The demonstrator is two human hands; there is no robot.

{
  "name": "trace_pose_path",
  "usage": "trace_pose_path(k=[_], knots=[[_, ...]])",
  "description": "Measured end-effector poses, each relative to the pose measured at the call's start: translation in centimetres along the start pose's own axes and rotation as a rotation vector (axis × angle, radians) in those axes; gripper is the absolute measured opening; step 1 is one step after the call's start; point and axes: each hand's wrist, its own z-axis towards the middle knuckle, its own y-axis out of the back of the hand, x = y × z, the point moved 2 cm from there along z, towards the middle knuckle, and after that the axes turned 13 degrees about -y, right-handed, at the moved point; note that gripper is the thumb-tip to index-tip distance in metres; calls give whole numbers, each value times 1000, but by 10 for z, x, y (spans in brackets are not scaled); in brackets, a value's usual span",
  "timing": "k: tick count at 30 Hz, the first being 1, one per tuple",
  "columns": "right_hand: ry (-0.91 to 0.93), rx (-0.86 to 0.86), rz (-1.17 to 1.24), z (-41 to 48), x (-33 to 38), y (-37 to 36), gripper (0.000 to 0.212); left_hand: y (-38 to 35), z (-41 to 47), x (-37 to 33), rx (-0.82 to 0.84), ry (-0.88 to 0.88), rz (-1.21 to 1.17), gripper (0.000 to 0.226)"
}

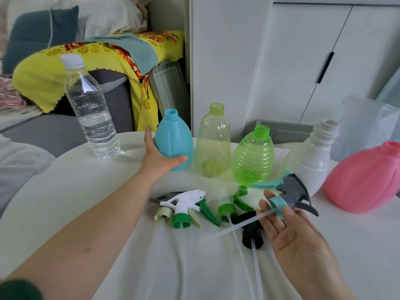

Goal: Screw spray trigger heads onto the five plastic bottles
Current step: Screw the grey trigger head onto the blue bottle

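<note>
The white table [82, 191] lies bare nearest me, between my forearms, its rounded edge curving off on the left. My right hand [290, 232], palm up, pinches the teal collar of the grey-and-teal trigger head [292, 191] between thumb and loosely extended fingertips [268, 197]; its dip tube [242, 225] slants left above the black head [252, 236]. More loose heads [184, 205] lie left of that. Farther out, my left hand [158, 158] curls round the lower body of the upright blue bottle [173, 135], thumb in front. To its right stand the pale green bottle [213, 139], ribbed green bottle [253, 156], white bottle [311, 156] and pink bottle [363, 180], near the far edge.
</note>
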Motion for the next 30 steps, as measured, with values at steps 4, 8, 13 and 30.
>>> trace_pose_path(k=[4,8,13,30], knots=[[5,-4,-16,6,1,2,25,-4,6,2,-25,-3,-17,112],[11,10,-26,10,2,1,24,-2,3,-4,-44,-38,2,96],[48,11,-38,3,5,-4,15,26,-20,-27,-106,-54,-8,83],[289,39,-115,-69,47,-73,15,96,-158,-83,110,-109,-47,78]])
